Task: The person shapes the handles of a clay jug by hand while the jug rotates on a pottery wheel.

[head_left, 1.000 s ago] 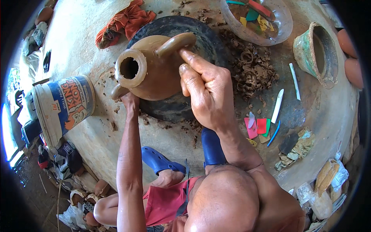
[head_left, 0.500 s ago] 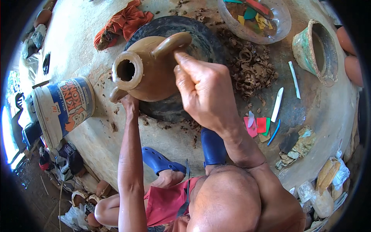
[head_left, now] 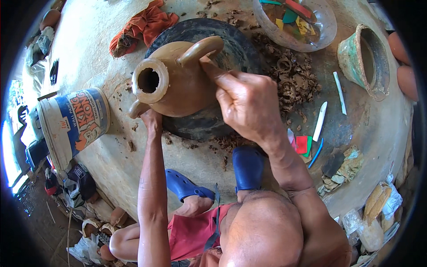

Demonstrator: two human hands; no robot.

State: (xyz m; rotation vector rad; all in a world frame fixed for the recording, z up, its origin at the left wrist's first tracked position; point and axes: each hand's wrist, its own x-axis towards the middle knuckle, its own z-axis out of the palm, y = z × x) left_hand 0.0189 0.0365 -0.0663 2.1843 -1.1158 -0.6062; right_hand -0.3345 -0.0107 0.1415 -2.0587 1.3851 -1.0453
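Observation:
A wet brown clay jug (head_left: 189, 91) with a round open mouth leans to the left on a dark round wheel (head_left: 195, 127). One looped handle (head_left: 202, 50) rises from its upper side, and another handle (head_left: 137, 108) shows at its lower left. My left hand (head_left: 152, 120) grips the jug low down beside the lower handle, its fingers hidden behind the clay. Over the jug's right side, my right hand (head_left: 251, 95) has its fingers curled and the index finger pointing forward. That fingertip touches the clay beneath the upper handle. Nothing shows in the right hand.
Clay trimmings (head_left: 291, 78) lie right of the wheel. Beyond is a clear plastic bowl (head_left: 327, 38) of scraps, beside a greenish pot (head_left: 353, 58). A white tool (head_left: 320, 122) and coloured pieces (head_left: 302, 144) lie at right. At left stand a paint bucket (head_left: 100, 109) and orange cloth (head_left: 147, 24).
My right hand has shifted right and slightly down, its index finger now stretched out beneath the upper handle. The left hand still holds the jug, which looks nearly unmoved.

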